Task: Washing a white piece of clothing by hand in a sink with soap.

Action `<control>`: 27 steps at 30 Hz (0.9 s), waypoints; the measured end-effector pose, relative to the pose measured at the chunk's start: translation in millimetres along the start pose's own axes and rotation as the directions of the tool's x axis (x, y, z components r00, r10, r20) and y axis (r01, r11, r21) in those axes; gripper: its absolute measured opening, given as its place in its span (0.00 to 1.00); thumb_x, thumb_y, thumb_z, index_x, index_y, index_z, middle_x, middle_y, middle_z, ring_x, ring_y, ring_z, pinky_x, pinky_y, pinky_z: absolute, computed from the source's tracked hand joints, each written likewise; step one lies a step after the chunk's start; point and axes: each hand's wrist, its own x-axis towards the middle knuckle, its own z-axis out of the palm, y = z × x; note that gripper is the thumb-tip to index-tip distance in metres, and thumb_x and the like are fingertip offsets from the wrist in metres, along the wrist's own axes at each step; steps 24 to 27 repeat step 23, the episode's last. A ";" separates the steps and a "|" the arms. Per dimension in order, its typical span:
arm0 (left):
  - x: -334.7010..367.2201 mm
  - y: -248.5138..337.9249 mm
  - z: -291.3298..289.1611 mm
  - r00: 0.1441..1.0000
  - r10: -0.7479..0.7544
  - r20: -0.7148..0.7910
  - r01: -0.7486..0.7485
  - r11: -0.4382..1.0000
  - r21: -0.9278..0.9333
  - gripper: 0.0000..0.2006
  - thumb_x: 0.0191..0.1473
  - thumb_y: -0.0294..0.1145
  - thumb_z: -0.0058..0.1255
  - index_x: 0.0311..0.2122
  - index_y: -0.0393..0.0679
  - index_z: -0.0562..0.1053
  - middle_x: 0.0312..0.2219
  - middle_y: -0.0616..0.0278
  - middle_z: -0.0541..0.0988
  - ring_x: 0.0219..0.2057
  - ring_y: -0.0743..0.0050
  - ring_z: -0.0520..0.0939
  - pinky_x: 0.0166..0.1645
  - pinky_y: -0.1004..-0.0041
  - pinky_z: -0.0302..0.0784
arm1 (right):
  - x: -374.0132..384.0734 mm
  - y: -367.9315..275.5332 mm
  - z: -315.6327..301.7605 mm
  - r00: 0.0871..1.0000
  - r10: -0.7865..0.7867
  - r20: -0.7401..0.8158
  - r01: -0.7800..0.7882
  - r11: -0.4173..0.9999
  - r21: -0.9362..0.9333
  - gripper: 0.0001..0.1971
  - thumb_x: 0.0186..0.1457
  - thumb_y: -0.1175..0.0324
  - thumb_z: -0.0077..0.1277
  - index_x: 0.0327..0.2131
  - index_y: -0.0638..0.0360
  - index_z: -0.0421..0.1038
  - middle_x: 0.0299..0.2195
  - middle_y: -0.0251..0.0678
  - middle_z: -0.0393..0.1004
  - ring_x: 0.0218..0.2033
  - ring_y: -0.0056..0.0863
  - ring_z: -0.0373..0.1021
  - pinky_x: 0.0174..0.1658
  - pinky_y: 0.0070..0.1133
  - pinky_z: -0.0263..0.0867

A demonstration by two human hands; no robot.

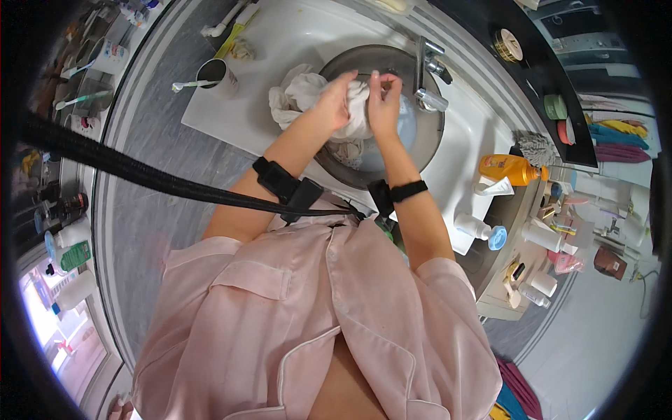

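Observation:
A bunched white cloth (358, 110) is stretched between my two hands above a round metal basin (437, 136). My left hand (336, 101) closes on the cloth from the left side. On the other side, my right hand (384, 105) grips it with bent fingers close together. A larger heap of white fabric (297, 92) hangs over the basin's left rim; I cannot tell whether it is one piece with the held part. Cloudy bluish water (406, 129) lies in the basin, along with some wet pale fabric (348, 154) near its front.
The basin stands in a white sink (280, 31), under a chrome faucet (432, 101). A cup (225, 85) with a toothbrush is at left. An orange bottle (502, 169) and a white bottle (472, 225) stand at right. A black strap (154, 178) crosses the view.

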 end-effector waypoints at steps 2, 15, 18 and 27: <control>-15.9 20.8 7.1 0.995 0.076 0.062 -0.081 0.994 0.074 0.17 0.53 0.43 0.40 0.37 0.38 0.69 0.33 0.56 0.76 0.34 0.67 0.77 0.44 0.69 0.70 | -10.6 -9.7 -3.1 0.981 -0.141 0.131 0.151 0.986 -0.068 0.22 0.48 0.66 0.52 0.47 0.57 0.58 0.35 0.43 0.66 0.31 0.31 0.67 0.36 0.25 0.63; -67.1 24.3 19.6 0.918 -0.362 0.163 0.252 0.848 0.466 0.43 0.41 0.69 0.40 0.45 0.30 0.63 0.42 0.47 0.69 0.43 0.57 0.72 0.50 0.64 0.67 | 31.6 -117.1 -18.2 0.971 -0.238 0.000 0.223 0.909 0.351 0.18 0.57 0.68 0.40 0.51 0.59 0.56 0.44 0.36 0.62 0.37 0.19 0.62 0.40 0.18 0.63; -56.0 7.5 16.2 0.977 -0.214 -0.015 0.213 0.975 -0.059 0.44 0.42 0.70 0.37 0.47 0.31 0.62 0.43 0.47 0.69 0.45 0.56 0.71 0.53 0.62 0.63 | 9.4 -147.1 -10.4 0.976 -0.214 0.034 0.190 0.921 0.340 0.16 0.57 0.66 0.40 0.49 0.60 0.57 0.40 0.35 0.63 0.37 0.20 0.63 0.39 0.17 0.63; -54.1 11.9 6.1 0.915 0.379 0.141 -0.374 0.925 -0.062 0.40 0.44 0.70 0.33 0.47 0.40 0.63 0.43 0.52 0.70 0.44 0.61 0.72 0.54 0.65 0.63 | -64.9 -122.5 17.5 0.900 -0.291 0.324 0.254 0.955 0.154 0.13 0.51 0.75 0.42 0.42 0.61 0.63 0.41 0.38 0.65 0.45 0.28 0.62 0.50 0.23 0.55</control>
